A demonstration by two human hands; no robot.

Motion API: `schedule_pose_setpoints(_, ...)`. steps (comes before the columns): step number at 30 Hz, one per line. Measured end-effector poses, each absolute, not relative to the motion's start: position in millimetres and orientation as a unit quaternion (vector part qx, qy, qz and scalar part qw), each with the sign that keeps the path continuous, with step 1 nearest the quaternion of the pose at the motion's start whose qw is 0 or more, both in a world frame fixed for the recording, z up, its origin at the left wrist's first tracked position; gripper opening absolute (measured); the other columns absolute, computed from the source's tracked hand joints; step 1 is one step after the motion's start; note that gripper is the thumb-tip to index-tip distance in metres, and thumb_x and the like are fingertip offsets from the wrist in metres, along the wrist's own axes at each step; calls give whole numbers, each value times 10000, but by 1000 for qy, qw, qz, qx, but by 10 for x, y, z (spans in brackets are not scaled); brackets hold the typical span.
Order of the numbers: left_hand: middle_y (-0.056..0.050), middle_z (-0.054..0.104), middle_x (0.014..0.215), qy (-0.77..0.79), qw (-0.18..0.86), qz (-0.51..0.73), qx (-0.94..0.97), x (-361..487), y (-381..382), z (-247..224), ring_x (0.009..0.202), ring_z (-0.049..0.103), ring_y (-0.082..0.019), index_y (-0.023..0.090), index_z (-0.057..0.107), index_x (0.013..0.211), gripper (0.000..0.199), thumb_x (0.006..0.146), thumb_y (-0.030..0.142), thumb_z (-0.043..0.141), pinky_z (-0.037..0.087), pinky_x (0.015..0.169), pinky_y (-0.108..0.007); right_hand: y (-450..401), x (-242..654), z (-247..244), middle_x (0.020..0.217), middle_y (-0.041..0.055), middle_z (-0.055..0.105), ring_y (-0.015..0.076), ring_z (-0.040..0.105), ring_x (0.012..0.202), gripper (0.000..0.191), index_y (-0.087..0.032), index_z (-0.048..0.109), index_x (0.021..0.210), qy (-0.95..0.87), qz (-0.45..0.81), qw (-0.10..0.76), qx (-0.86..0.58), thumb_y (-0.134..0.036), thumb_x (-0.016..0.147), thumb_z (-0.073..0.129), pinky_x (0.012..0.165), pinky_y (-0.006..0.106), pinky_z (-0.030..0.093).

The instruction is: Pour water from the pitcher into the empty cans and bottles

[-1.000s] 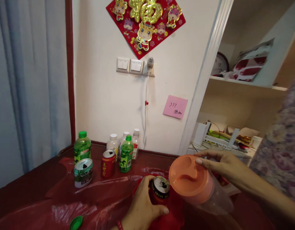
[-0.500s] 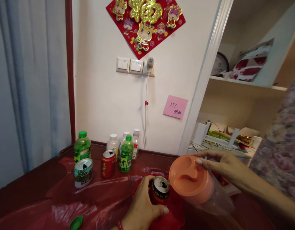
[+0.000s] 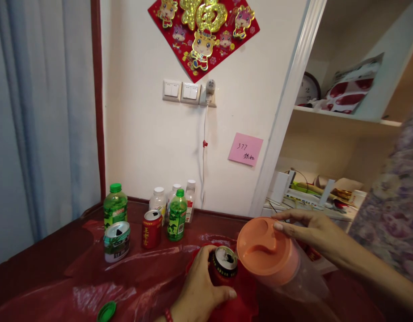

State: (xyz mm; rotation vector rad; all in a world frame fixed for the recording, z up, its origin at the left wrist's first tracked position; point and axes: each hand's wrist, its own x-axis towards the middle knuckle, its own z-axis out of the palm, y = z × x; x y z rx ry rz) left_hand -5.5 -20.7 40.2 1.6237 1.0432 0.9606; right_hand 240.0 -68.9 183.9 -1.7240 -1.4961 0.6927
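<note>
My left hand (image 3: 203, 284), with a red bead bracelet at the wrist, is wrapped round an opened dark red drink can (image 3: 224, 266) with a black-and-gold rim. The can stands over a red plastic surface (image 3: 242, 304), whose full shape is hidden. Just right of it, my right hand (image 3: 307, 230) grips the orange lid of a clear plastic pitcher (image 3: 270, 252) by the lid's edge, thumb on top. The pitcher is tilted, lid towards me and the can; its clear body runs off to the lower right. Whether lid and can touch I cannot tell.
On the red-covered table (image 3: 92, 277) stand a red can (image 3: 151, 230), a green-and-white can (image 3: 117, 241), two green bottles (image 3: 177, 217) and several white-capped bottles (image 3: 158, 201). A green cap (image 3: 107, 311) lies at the front. At the right are shelves (image 3: 337, 115) and a floral cloth (image 3: 390, 192).
</note>
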Motion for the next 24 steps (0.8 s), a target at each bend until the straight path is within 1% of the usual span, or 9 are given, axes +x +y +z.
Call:
schedule_pose_setpoints(6,-72,649,1202,430,475,391,660,-55,-218,409,1127,559,-277,192,547,1158,731,481,47,781,399,995,-360,-692,2398,1840,447,-50,454,93,342,396,664,-202,753,985,-575,259,357,-688,-750,612,709,380,220,237)
schedule_pose_setpoints(13,-58,656,1193,427,463,398,667,-51,-214,384,1129,558,-282,209,565,1117,694,480,50,788,397,991,-352,-716,2376,1867,453,-50,479,84,333,377,625,-204,743,1004,-574,267,356,-687,-722,655,703,382,224,232)
schedule_pose_setpoints(17,-57,659,1179,427,472,396,662,-46,-232,407,1113,565,-273,205,568,1115,690,481,37,780,405,983,-345,-697,2390,1852,429,-56,460,88,332,376,640,-202,752,975,-569,262,362,-690,-728,613,722,376,227,234)
schedule_pose_setpoints(19,-54,661,1171,429,473,394,661,-46,-238,413,1106,569,-268,205,568,1121,696,480,32,779,411,973,-337,-684,2394,1846,444,-49,488,88,334,383,647,-200,755,969,-565,264,367,-690,-729,599,729,376,228,236)
schedule_pose_setpoints(22,-51,658,1183,434,468,395,661,-49,-236,404,1121,563,-269,209,566,1129,708,477,34,779,408,978,-335,-676,2390,1848,562,-16,601,85,388,426,600,-196,751,956,-573,278,379,-671,-697,625,743,398,222,272)
schedule_pose_setpoints(24,-54,654,1194,430,470,398,660,-53,-232,397,1130,561,-272,211,562,1135,708,483,39,777,406,986,-339,-680,2385,1853,547,-24,583,84,385,426,583,-195,745,954,-574,289,378,-667,-683,635,751,398,218,267)
